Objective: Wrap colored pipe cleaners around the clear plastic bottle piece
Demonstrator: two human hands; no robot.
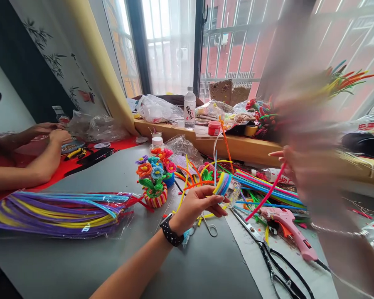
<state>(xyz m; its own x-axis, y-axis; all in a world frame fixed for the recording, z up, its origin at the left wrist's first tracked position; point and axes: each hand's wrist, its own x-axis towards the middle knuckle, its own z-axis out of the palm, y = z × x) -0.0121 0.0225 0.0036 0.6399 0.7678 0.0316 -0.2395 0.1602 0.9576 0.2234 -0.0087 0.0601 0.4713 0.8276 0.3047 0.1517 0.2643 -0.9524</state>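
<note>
My left hand (202,203), with a black dotted watch band on its wrist, pinches a small curved bundle of pipe cleaner rings (222,184) striped yellow, white, blue and purple. To the right, my right hand (302,174) is raised and heavily smeared by motion. From its fingertips a bright pink pipe cleaner (266,197) slants down to the left. Beside the left hand stands a little striped pot of pipe cleaner flowers (156,178). Below the pink stem lie large black-handled scissors (262,241) and a pink glue gun (289,228).
Bagged purple, yellow and blue pipe cleaners (65,214) lie at left. Loose pipe cleaners (264,187) cover the right side. A water bottle (190,109) and a red jar (214,128) stand on the window ledge (249,145). Another person's arms (46,162) work at far left over a red cloth.
</note>
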